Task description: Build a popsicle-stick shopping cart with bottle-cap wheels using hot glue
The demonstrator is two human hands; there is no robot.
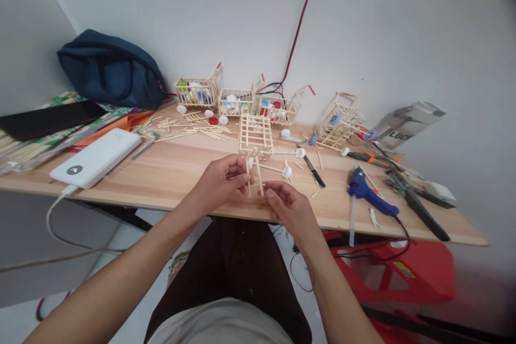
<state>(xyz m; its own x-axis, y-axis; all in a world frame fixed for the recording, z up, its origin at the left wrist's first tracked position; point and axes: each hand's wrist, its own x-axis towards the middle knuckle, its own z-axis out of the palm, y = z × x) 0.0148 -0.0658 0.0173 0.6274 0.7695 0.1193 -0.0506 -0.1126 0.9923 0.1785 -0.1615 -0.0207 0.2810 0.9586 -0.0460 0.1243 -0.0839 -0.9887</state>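
Observation:
My left hand [228, 178] is closed, its thumb and fingers pinching the left side of a small wooden stick frame [259, 174]. Closed on the right side of the same frame is my right hand [291, 205], near the table's front edge. The frame's two sticks stand roughly upright, a gap between them. Just behind it sits a stick basket [255, 134]; whether the two touch I cannot tell. To the right lie a stick axle with white caps [286, 172] and a black pen [314, 167].
Small stick carts [196, 91] filled with bottle caps line the wall. Loose sticks [212, 131] lie back left. A white power bank [97, 157] and dark blue bag [113, 70] stand left. On the right are a blue glue gun [373, 193] and orange-handled pliers [373, 158].

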